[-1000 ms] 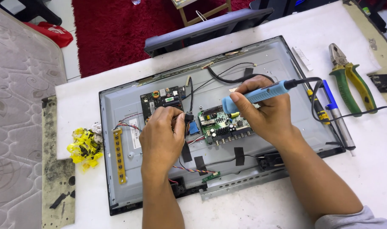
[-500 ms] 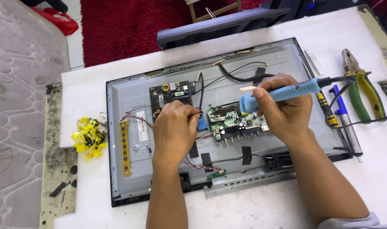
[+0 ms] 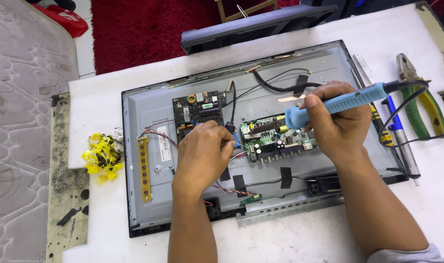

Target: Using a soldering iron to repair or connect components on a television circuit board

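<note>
An opened flat screen chassis (image 3: pixel 149 112) lies back-up on the white table. My right hand (image 3: pixel 336 124) grips a blue soldering iron (image 3: pixel 339 103), its tip resting on the green main board (image 3: pixel 275 143). My left hand (image 3: pixel 202 153) rests on the panel between that board and the dark power board (image 3: pixel 197 111), fingers pinched at a small connector and wires; what it pinches is hidden. A yellow strip board (image 3: pixel 144 168) sits at the chassis's left.
Green-handled pliers (image 3: pixel 421 95) and a screwdriver (image 3: pixel 402 141) lie to the right of the chassis. A heap of yellow tape scraps (image 3: pixel 101 155) lies at the left. A dark plastic cover (image 3: pixel 258 24) lies beyond the chassis, against a red rug (image 3: pixel 144 27).
The view has shifted slightly, so everything sits a little further right and lower. Both hands keep their places on the boards; the iron's tip stays on the green board.
</note>
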